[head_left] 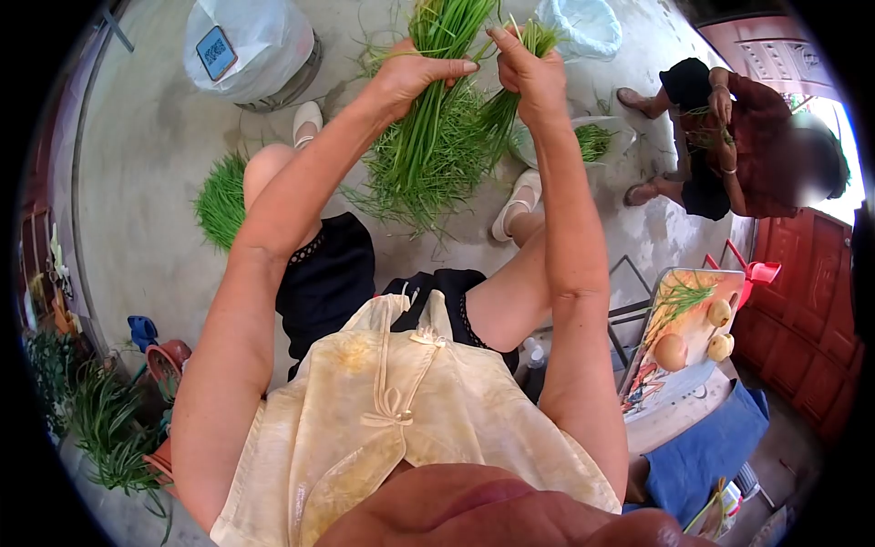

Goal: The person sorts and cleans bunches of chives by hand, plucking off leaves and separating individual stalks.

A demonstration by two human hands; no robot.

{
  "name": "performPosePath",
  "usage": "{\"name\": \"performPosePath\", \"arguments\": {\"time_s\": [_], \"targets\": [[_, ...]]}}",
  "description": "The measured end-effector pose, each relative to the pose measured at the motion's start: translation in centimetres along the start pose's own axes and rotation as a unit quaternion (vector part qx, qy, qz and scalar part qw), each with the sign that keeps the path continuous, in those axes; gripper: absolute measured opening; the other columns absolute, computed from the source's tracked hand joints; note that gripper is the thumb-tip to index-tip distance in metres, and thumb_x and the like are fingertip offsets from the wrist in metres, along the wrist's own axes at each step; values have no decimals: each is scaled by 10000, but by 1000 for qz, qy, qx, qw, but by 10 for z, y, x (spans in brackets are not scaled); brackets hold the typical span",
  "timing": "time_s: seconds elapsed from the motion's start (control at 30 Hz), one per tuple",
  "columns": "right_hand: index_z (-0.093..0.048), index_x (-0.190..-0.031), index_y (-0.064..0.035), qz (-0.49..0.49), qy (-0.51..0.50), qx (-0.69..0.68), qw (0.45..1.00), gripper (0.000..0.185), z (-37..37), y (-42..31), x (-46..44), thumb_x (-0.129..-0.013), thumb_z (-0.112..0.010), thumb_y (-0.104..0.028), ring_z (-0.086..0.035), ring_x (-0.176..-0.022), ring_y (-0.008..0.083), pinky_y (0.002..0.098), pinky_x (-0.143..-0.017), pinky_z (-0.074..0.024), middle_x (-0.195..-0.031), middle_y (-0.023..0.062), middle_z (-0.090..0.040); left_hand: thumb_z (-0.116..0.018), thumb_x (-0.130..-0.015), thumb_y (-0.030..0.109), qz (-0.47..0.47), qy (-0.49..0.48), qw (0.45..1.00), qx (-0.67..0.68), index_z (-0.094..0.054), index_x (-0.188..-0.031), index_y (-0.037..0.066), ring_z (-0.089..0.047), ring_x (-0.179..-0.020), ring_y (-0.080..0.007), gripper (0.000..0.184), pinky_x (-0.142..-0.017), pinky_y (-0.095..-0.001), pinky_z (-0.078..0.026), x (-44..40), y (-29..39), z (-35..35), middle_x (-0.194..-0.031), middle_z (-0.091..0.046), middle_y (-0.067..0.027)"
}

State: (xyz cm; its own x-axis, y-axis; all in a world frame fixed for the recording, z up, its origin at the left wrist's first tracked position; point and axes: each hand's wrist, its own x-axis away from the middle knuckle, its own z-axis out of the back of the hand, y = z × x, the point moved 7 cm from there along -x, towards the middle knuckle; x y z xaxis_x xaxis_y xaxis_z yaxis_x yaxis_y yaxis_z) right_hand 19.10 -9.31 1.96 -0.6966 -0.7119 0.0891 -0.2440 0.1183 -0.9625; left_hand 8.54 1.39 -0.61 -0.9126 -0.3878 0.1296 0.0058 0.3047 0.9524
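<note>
Long green stalks [442, 41] are gripped in my left hand [407, 77], its thumb stretched across the bunch. Beside it, my right hand [531, 77] is closed round a smaller bunch of green stalks [500, 118], with the thumb and forefinger pinched near its upper end. Beneath both hands a loose heap of green stalks [428, 173] lies on the concrete floor between my feet. A further green pile [221, 201] rests on the floor beside my left leg.
A bag-covered bucket [260, 55] carries a phone [217, 53]. Near the top is a lined basket [581, 27]; a plastic bag with greens [594, 141] lies lower. Another person [756, 137] sits at right. A small table [679, 337] holds round vegetables. Potted plants [114, 424] stand lower left.
</note>
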Motion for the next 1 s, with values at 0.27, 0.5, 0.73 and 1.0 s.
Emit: {"name": "performPosePath", "arguments": {"time_s": [0.27,0.5,0.73,1.0], "targets": [[-557,-761,-72,53,117,43,991,241,29,-27,-2,-901,-529,-266,-420,-498,83,221,-454,-323,-588,-26,-459,-687,-795,143,78,-56,989,109,-636,-995,59,-519,-627,-63,223,-567,-213,-442,2,-6,1,-834,-652,-23],[-455,-772,-82,27,8,-173,985,233,33,-27,-9,-926,-520,-246,-357,-481,80,219,-440,-282,-600,-20,-386,-614,-841,129,111,-124,981,102,-516,-1227,42,-515,-669,-68,408,-602,-210,-443,16,-5,-3,-868,-632,-44],[-579,-890,-65,46,39,-66,996,141,17,-23,-5,-834,-676,-150,-331,-431,58,221,-402,-244,-540,-56,-397,-667,-784,105,92,-100,991,1,-581,-1056,22,-569,-685,-97,297,-594,-237,-457,15,-14,-7,-845,-663,-70],[-586,-905,-50,112,94,-18,989,161,33,-32,-6,-818,-689,-138,-349,-430,66,230,-401,-272,-538,-46,-401,-677,-774,120,63,-59,994,-68,-611,-962,27,-557,-666,-84,220,-589,-234,-448,12,-19,6,-816,-666,-50]]}}
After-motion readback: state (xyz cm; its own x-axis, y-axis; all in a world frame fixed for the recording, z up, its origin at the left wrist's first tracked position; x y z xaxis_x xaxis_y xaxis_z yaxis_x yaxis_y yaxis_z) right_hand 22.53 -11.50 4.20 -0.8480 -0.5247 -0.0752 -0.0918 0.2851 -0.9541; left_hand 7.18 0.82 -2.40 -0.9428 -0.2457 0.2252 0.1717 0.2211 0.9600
